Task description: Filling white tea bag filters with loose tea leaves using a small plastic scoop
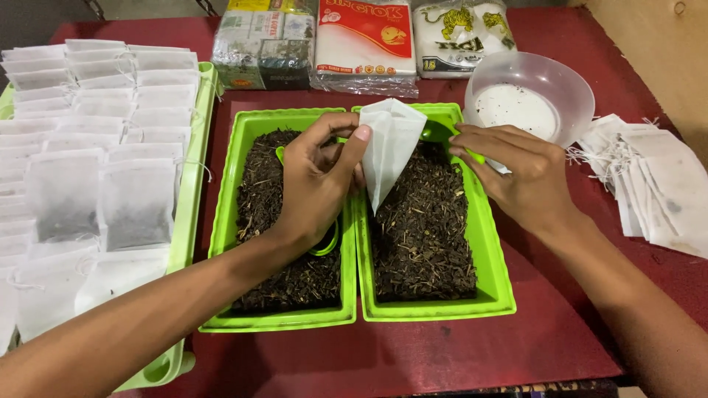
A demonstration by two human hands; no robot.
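Dark red tabletop carries two green trays of loose dried tea leaves, side by side at centre. We see our left hand pinching a white paper filter bag by its upper edge, grip closed on it, bag hanging over the seam between trays. Right hand grips a green scoop at the bag's mouth, above the right tray. Clear plastic bowl far right; empty bags piled right; filled bags ranked on a tray left; packets far.
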